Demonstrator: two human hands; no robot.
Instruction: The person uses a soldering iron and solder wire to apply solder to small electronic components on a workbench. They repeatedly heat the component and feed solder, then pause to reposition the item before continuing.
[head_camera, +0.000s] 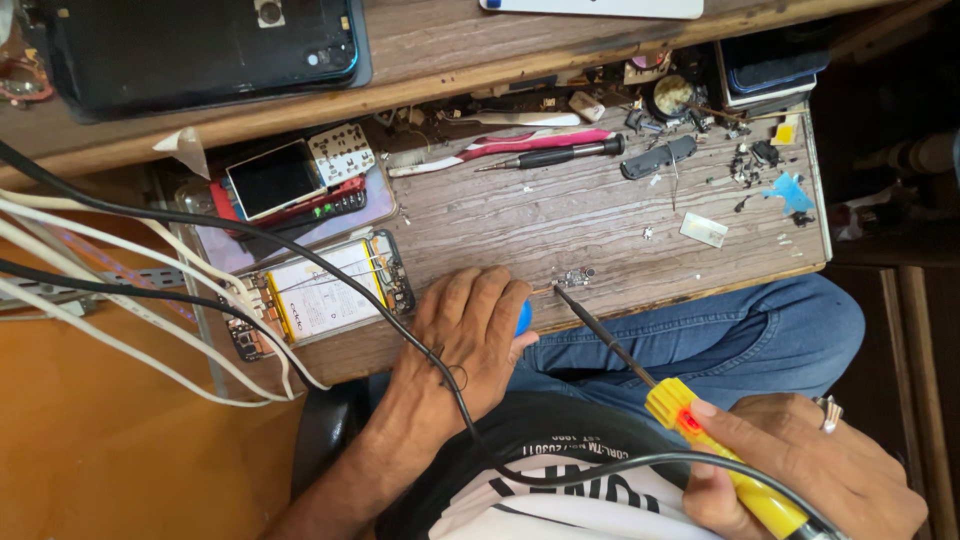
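- My right hand (800, 470), at five o'clock, grips a yellow soldering iron (700, 430).
- Its tip touches a small circuit part (577, 276) at centre.
- My left hand (470, 335) presses down beside it, covering something blue (524, 317).

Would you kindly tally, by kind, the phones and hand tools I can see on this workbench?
Opened phone showing its battery: 1
Small keypad phone: 1
Dark phone, back up, on the shelf: 1
Yellow-handled soldering iron, in the right hand: 1
Black screwdriver: 1
Total: 5
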